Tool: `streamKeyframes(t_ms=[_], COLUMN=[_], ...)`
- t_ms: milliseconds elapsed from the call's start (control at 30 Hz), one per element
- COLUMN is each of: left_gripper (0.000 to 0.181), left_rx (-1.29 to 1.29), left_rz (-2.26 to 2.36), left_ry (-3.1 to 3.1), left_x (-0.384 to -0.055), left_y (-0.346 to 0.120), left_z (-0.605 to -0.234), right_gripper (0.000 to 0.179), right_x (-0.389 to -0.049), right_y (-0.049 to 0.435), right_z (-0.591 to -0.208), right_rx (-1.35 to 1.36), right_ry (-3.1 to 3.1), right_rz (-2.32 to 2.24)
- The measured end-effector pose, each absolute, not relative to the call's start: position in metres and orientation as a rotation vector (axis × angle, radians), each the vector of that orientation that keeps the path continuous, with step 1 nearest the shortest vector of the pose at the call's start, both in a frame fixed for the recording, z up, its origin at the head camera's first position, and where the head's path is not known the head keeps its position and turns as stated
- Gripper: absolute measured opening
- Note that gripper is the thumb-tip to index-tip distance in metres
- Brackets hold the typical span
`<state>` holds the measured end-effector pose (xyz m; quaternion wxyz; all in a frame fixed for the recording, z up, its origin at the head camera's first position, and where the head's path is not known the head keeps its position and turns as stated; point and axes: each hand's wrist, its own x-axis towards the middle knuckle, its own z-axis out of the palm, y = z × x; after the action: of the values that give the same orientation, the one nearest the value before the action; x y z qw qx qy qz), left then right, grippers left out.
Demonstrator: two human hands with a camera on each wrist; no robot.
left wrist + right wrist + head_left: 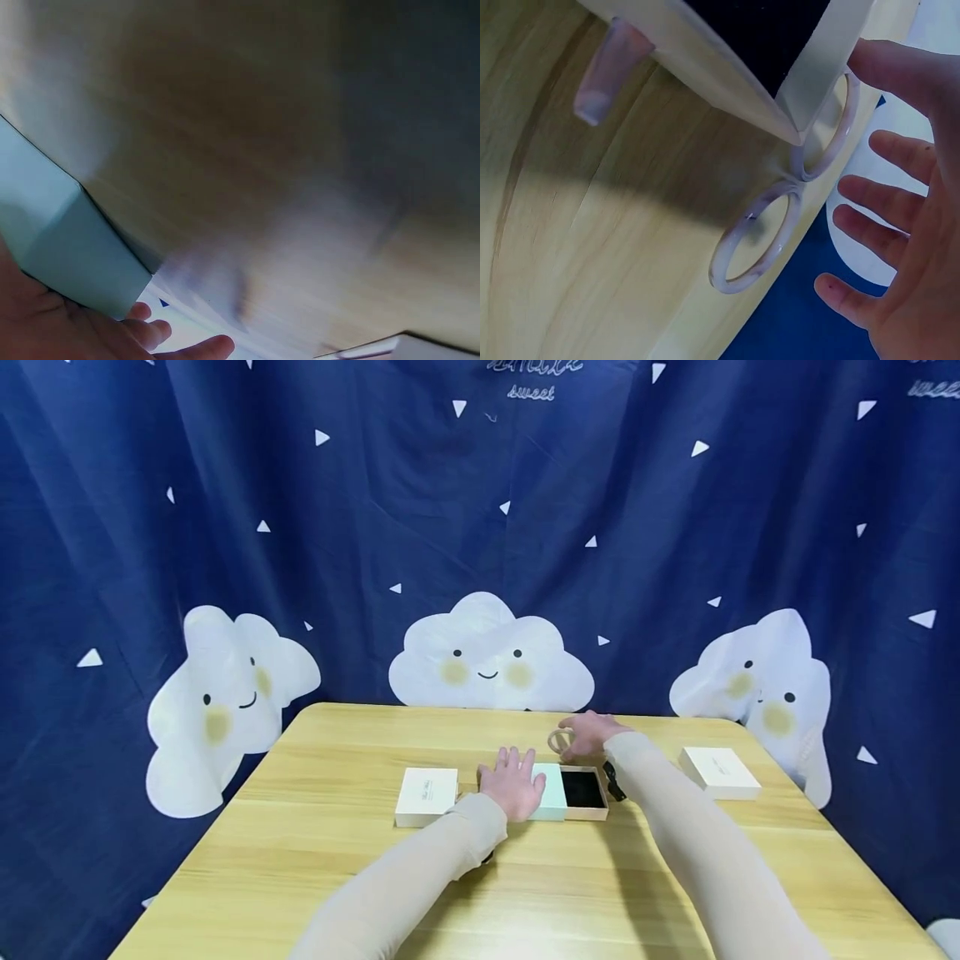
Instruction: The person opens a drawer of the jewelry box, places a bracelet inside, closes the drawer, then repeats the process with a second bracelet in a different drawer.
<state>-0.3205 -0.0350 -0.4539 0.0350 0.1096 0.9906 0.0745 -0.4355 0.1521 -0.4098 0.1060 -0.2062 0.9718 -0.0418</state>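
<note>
1. The left hand (512, 787) lies palm down on the mint box sleeve (551, 795), its fingers straight and spread; it presses on the sleeve without curling round anything.
2. A shallow drawer tray (585, 815) with a black lining (583, 788) juts out of the sleeve's right end (the tray's walls are a pale tan).
3. The right hand (590, 732) reaches beyond the tray, near the table's far edge. Its fingers are loosely extended and well apart from the thumb, so the grip is wide; whether the thumb touches a bangle, I cannot tell.
4. The right wrist view shows 2 marbled, pale pinkish bangles by that hand. The lower bangle (718, 264) is in full view; the upper bangle (840, 139) is partly hidden by the tray's corner and passes close to the thumb. Their rims meet or overlap in that view. Whether they lie flat or tilt is unclear.
5. A white lettered box (426, 795) sits just left of the left hand, and a 2nd white box (722, 772) lies farther off, to the right of the right forearm.
6. All of this rests on a light wood table (337, 835), before a navy curtain (420, 502) printed with smiling clouds (491, 647) and small white triangles.
</note>
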Motion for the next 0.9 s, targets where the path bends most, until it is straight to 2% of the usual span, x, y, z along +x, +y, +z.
streamKeyframes(t_ms=[333, 900], left_gripper=[0.064, 0.065], left_rx=[0.334, 0.307], left_rz=[0.200, 0.200], left_ry=[3.065, 3.033], left_x=[-0.320, -0.331], left_y=[-0.036, -0.033], left_z=[-0.455, -0.465], right_gripper=[0.082, 0.072], right_x=[-0.459, -0.471], right_y=[0.154, 0.152], right_z=[-0.433, -0.446], right_rx=[-0.585, -0.563], right_ry=[2.891, 2.909], right_rz=[-0.115, -0.080])
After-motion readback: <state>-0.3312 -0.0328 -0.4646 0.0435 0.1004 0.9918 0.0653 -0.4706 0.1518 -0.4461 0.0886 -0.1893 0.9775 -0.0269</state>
